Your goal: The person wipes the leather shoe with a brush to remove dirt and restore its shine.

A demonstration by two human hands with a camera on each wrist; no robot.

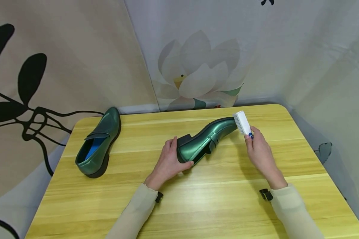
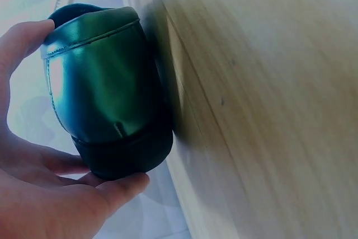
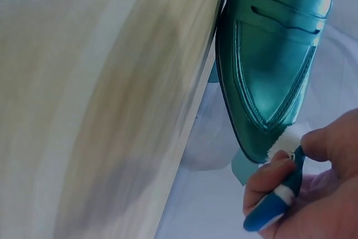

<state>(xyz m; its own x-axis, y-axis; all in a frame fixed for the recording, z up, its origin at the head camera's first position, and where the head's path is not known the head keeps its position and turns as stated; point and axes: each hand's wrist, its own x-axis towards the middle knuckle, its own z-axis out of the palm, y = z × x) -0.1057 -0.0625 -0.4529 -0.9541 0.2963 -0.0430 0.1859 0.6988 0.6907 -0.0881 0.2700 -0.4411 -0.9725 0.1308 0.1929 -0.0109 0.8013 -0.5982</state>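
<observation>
My left hand [image 1: 168, 162] grips a shiny green loafer [image 1: 194, 146] by its heel, thumb at the opening's edge and fingers around the black heel block [image 2: 126, 152]. The shoe is tipped on its side, toe pointing right in the head view. In my right hand [image 1: 260, 149] is a small brush with white bristles and a blue and white handle [image 3: 274, 208], pinched between thumb and fingers. The bristles [image 3: 285, 141] are right at the loafer's toe. A matching green loafer [image 1: 98, 142] with a blue insole stands upright at the table's left.
The wooden table [image 1: 227, 202] has rounded far corners. Close behind its far edge hangs a pale curtain [image 1: 203, 59] with a printed flower; more printed cloth flanks the table on the left and right.
</observation>
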